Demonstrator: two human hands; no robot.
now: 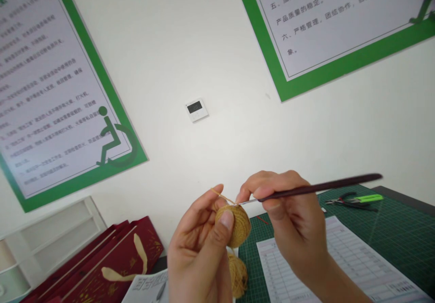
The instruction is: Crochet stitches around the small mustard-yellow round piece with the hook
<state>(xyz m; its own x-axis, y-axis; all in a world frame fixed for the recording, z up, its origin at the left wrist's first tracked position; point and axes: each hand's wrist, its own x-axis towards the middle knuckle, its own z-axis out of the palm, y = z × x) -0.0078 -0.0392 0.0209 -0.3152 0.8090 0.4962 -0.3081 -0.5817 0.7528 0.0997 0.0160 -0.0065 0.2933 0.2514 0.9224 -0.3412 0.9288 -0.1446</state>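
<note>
My left hand (204,244) is closed around a small round crochet piece (242,230) in mustard yellow, the thumb pressed on its front. A strand of yellow yarn (222,196) runs over the left index finger to the top edge of the piece. In my right hand (295,221) is a crochet hook (316,188) with a dark handle, held like a pen. Its metal tip meets the top edge of the piece, where the strand arrives. Below, partly hidden by my left hand, lies a ball of yellow yarn (239,276).
A green cutting mat (390,235) covers the table, with a printed form (353,266) on it. Pliers (343,200) and a bright green-handled tool (369,198) lie behind. Dark red gift bags (112,257) and a printed paper (146,287) are at left. A thermostat (196,110) hangs on the wall.
</note>
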